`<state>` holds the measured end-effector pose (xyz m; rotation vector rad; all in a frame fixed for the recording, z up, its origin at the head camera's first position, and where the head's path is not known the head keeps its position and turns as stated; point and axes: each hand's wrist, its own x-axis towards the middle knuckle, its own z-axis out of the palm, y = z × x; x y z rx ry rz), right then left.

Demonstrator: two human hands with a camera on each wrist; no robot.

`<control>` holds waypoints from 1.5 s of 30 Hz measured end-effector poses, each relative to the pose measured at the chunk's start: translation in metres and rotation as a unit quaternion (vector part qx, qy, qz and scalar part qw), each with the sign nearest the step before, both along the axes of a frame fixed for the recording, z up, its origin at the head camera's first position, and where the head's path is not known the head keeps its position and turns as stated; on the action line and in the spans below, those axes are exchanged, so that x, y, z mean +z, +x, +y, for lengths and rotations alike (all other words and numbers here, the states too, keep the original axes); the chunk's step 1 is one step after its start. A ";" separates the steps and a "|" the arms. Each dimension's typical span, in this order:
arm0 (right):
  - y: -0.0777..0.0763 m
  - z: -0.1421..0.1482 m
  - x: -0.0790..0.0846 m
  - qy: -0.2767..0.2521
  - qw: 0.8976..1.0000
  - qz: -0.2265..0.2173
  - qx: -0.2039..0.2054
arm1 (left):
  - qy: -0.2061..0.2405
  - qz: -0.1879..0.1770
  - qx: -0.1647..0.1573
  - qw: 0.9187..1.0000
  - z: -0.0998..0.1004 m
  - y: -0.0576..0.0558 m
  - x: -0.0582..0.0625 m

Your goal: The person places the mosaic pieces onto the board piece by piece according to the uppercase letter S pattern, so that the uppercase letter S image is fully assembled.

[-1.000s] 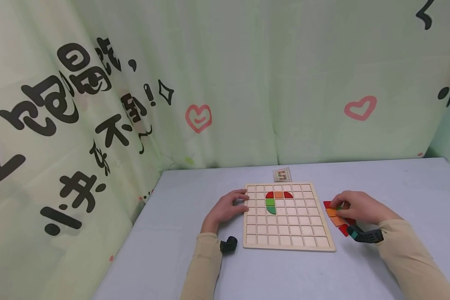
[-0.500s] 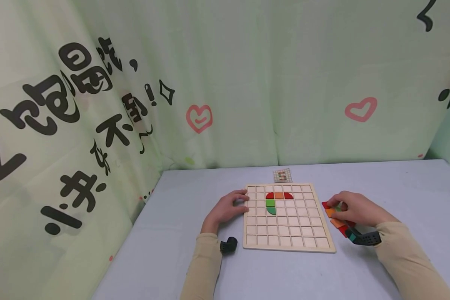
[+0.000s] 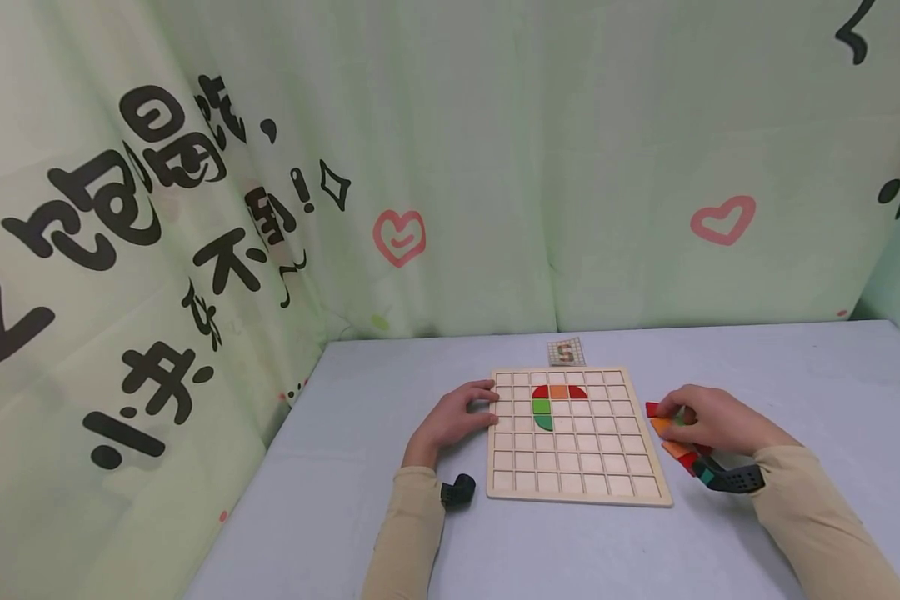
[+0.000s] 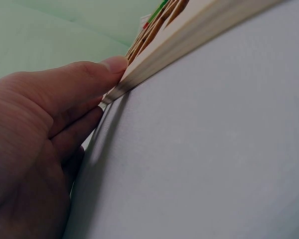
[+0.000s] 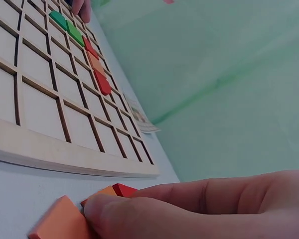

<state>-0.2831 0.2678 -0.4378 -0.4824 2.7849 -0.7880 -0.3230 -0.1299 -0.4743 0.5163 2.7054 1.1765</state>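
Note:
A wooden grid board point(image 3: 581, 502) lies on the table. In it, red, orange and green tiles point(image 3: 557, 392) form a hooked shape. My left hand point(image 3: 453, 421) rests along the board's left edge, thumb and fingertips against the frame; the left wrist view shows the thumb point(image 4: 97, 74) touching the rim. Right of the board, my right hand point(image 3: 708, 417) bends over a small group of tiles. Thumb and index finger pinch an orange tile point(image 3: 658, 426) there. A red tile point(image 3: 652, 409) shows beyond the fingertips, and another orange tile point(image 5: 62, 221) lies by the thumb. The palm hides several tiles.
A small printed card point(image 3: 566, 352) with a grid and an S-like figure lies behind the board. A pale curtain point(image 3: 472, 167) with lettering and hearts hangs behind the table point(image 3: 570, 550). Each wrist wears a black camera mount point(image 3: 457, 491).
My right hand and the tiles under it have shifted very slightly toward the board since a second ago. The left hand, the board and the tiles in it look unmoved.

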 end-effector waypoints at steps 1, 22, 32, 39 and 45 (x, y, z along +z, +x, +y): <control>0.000 0.000 0.000 -0.003 1.000 -0.001 0.002 | 0.000 -0.001 0.001 1.000 0.000 0.000 0.000; -0.001 0.002 -0.006 0.035 0.998 0.059 0.001 | -0.004 -0.002 0.003 1.000 0.001 -0.001 -0.001; 0.002 -0.002 0.000 0.007 0.996 0.085 -0.016 | -0.002 -0.005 0.006 1.000 0.001 -0.001 -0.002; 0.003 -0.009 0.004 -0.014 0.994 0.102 -0.025 | -0.006 -0.002 0.003 1.000 0.001 -0.001 -0.001; 0.004 -0.017 0.005 -0.016 0.994 0.111 -0.013 | -0.007 -0.003 0.002 1.000 0.000 0.000 0.000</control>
